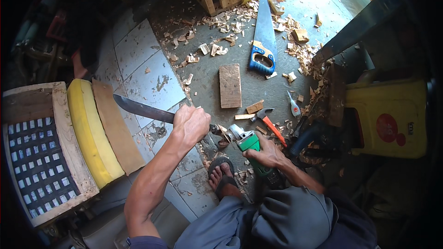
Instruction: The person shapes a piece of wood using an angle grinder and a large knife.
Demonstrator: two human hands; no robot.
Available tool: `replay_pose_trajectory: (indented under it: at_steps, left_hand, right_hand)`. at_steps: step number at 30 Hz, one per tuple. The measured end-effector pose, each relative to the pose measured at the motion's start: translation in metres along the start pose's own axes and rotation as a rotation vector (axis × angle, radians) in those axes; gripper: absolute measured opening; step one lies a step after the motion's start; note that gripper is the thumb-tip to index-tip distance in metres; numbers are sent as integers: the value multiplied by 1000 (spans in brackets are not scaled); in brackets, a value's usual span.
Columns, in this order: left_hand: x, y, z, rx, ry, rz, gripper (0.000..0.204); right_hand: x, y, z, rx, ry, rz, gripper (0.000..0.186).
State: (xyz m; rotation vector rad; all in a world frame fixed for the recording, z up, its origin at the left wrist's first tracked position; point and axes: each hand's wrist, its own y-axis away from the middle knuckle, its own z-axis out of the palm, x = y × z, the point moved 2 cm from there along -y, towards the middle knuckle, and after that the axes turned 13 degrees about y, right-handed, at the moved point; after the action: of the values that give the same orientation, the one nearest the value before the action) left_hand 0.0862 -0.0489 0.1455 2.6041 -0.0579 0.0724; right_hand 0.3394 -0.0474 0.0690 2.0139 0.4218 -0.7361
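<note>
My left hand (190, 123) is closed around a machete (143, 110), near where its dark blade meets the grip. The blade points out to the left, with its tip above the tiles. The butt end of the machete sticks out on the right of my fist, close to the grinder's head; whether they touch I cannot tell. My right hand (265, 152) is wrapped round the green body of an angle grinder (250, 142), whose silver head faces the machete. Just beyond the grinder lies a claw hammer (272, 127) with an orange handle.
A handsaw (264, 41) and a wooden block (230, 85) lie ahead among wood shavings (221, 27). A small white bottle (293, 105) is right of the hammer. At left stands a wooden frame with black webbing (41, 161) and yellow foam (92, 133); at right, a yellow container (392, 115).
</note>
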Motion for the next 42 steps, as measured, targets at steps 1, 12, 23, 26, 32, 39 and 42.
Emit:
replay_pose_trajectory:
  at_steps: [1, 12, 23, 26, 32, 39, 42]
  left_hand:
    - [0, 1, 0, 10, -2, 16, 16]
    - [7, 19, 12, 76, 77, -76, 17]
    - [15, 38, 23, 124, 73, -79, 20]
    - [17, 42, 24, 131, 66, -89, 21]
    - [21, 45, 26, 158, 70, -79, 24]
    - [22, 46, 27, 153, 78, -73, 24]
    - [22, 49, 24, 167, 75, -77, 23]
  right_hand:
    - [4, -2, -1, -7, -41, -24, 74]
    - [12, -15, 6, -237, -858, 33, 43]
    - [17, -18, 20, -346, -892, 51, 44]
    - [15, -19, 18, -329, -890, 64, 44]
    - [13, -17, 20, -323, -893, 58, 47]
    - [17, -19, 22, -326, -898, 75, 48]
    - [16, -19, 24, -339, -933, 69, 48]
